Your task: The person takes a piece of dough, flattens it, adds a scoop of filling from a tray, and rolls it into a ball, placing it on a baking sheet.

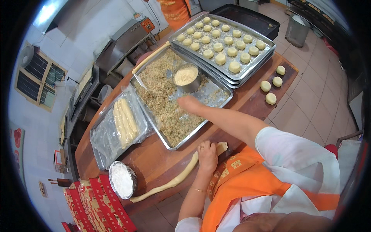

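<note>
My left hand [208, 155] is closed around a long pale dough rope [177, 178], close to its torn upper end. The rope trails along the front edge of the table toward a bowl of white flour [123, 181]. My right hand [188, 104] is curled, knuckles up, over the crumbly brownish filling [154, 89] in a large metal tray [226, 101]. Its fingertips are hidden, so whatever they hold does not show. Just beyond this hand, a round metal tin [187, 77] filled with pale crumbs or seeds stands in the tray.
Stacked trays [247, 75] at the far right carry rows of round dough pieces. Several dough balls [271, 98] lie on the wooden table's right end. Plastic covers dough strips [124, 121] on a left tray. Red boxes [96, 205] stand lower left; another person's orange apron [174, 13] shows behind.
</note>
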### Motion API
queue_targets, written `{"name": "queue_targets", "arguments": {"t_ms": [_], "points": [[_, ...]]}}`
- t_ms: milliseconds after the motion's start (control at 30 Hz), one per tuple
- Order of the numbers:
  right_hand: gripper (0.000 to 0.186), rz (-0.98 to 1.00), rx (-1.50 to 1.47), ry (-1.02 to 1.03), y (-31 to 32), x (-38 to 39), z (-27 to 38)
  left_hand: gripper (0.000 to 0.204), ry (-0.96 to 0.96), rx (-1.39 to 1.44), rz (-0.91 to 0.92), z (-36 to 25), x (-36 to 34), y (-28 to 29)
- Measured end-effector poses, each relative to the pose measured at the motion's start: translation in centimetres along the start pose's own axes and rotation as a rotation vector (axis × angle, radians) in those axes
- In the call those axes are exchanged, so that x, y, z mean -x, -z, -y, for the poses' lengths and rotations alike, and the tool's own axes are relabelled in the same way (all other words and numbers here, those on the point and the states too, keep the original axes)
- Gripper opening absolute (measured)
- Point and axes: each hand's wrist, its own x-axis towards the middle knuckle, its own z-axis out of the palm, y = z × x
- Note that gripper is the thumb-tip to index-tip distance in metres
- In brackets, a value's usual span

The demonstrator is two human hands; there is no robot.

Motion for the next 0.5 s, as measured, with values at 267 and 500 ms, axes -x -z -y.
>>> {"name": "queue_targets", "arguments": {"t_ms": [267, 500], "points": [[0.043, 0.15, -1.285, -0.511, 6.2, -0.6, 2.4, 0.031, 0.351, 1.991, -0.284, 3.4, -0.9, 4.1], [0.048, 0.117, -1.108, -0.674, 6.4, -0.5, 2.6, 0.038, 0.464, 2.111, -0.622, 4.6, -4.0, 4.8]]}}
